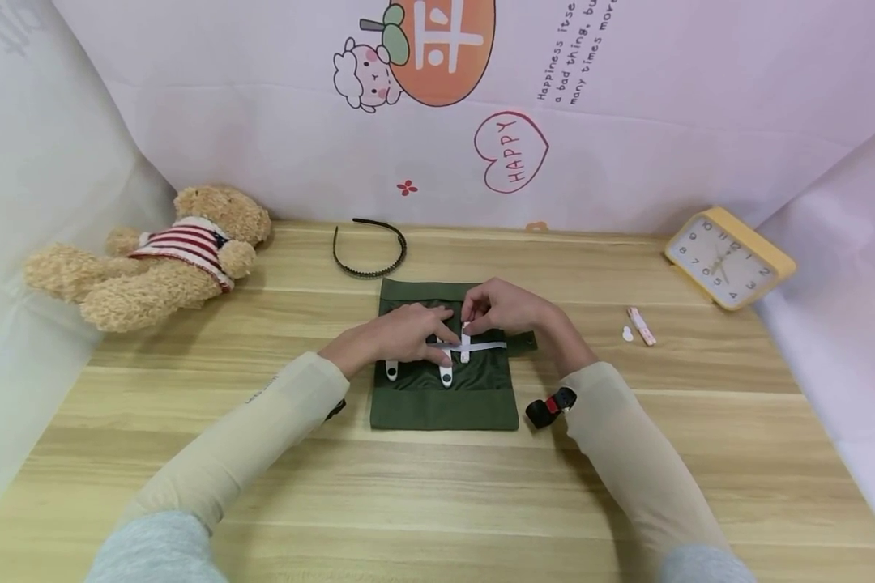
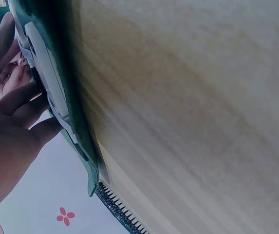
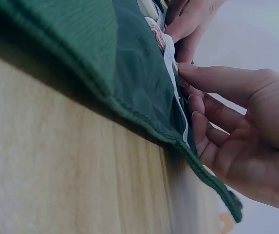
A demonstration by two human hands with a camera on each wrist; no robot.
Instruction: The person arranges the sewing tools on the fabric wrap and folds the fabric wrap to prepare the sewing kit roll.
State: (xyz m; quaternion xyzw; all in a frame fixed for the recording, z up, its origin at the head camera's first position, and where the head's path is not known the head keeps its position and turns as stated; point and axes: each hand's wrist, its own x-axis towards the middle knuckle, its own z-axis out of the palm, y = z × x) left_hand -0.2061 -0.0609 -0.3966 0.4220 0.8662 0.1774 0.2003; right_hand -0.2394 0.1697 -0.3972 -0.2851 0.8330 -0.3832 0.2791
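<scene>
A dark green fabric roll-up pouch (image 1: 445, 410) lies unfolded on the table, with a white elastic band (image 1: 490, 346) across its middle. Tucked under the band are white flat-handled pieces (image 1: 446, 376), each with a black dot at its end. Beside them a slim white-and-pink stick-like piece (image 1: 465, 350) also passes under the band. My right hand (image 1: 510, 308) pinches the upper end of this slim piece between thumb and fingers. Over the pouch's left half, my left hand (image 1: 403, 334) rests with fingers extended, touching the pouch and band around the white pieces.
Behind the pouch lies a black toothed headband (image 1: 369, 274). A teddy bear (image 1: 178, 255) lies at the back left, and a yellow alarm clock (image 1: 729, 257) stands at the back right. Near the clock are a pink patterned stick-like piece (image 1: 642, 326) and a small white piece (image 1: 628, 334).
</scene>
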